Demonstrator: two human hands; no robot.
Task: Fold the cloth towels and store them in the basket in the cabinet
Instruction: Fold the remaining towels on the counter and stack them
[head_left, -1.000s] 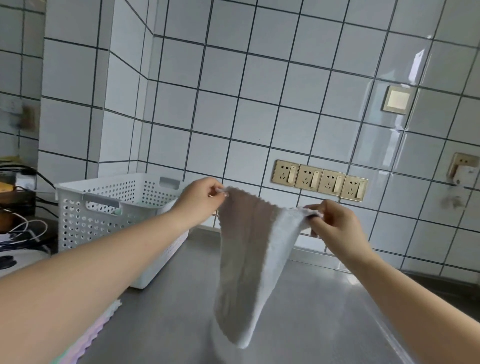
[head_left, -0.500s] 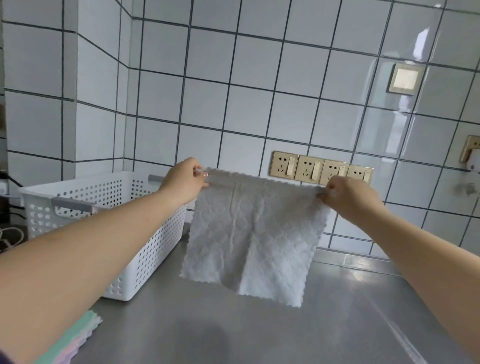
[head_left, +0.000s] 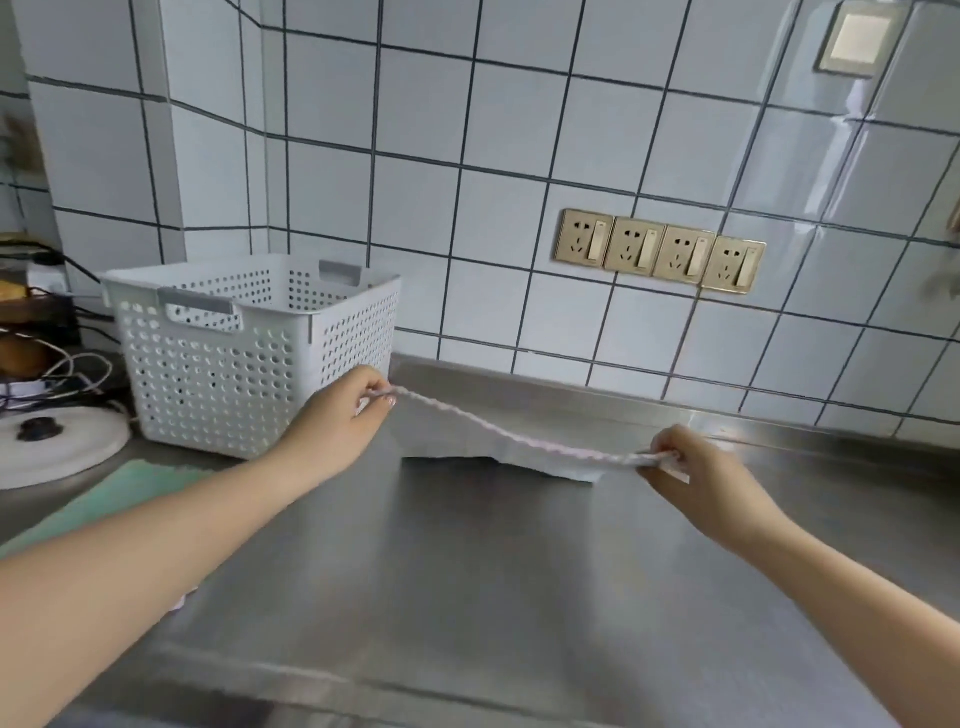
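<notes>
The wall (head_left: 519, 130) is faced with glossy white square tiles set in dark grout. Below it a brushed steel counter (head_left: 467, 571) is seen, flat, grey and faintly reflective.

On the counter, against the wall, a white plastic basket (head_left: 218, 384) stands upright; its shape is boxy, its sides are perforated with rows of round holes, and grey handle bars are fitted at the rim.

Just right of the basket a white towel (head_left: 467, 441) is held stretched between both hands. Its upper edge is scalloped and drawn into a sagging line; its lower part rests on the counter. The texture appears soft and quilted, though blurred.

Front-left of the basket a flat pale green cloth (head_left: 114, 493) lies on the counter. Left of the basket a round white lid (head_left: 52, 447) with a dark knob is noted, with tangled cables (head_left: 67, 374) behind it.

On the wall, up and right of the basket, four brass-coloured sockets (head_left: 657, 252) are set in a row.

The left hand (head_left: 337, 421), just right of the basket, is curled, with thumb and fingers pinching one towel corner. The right hand (head_left: 696, 478), well right of the basket, is likewise clamped on the opposite corner.
</notes>
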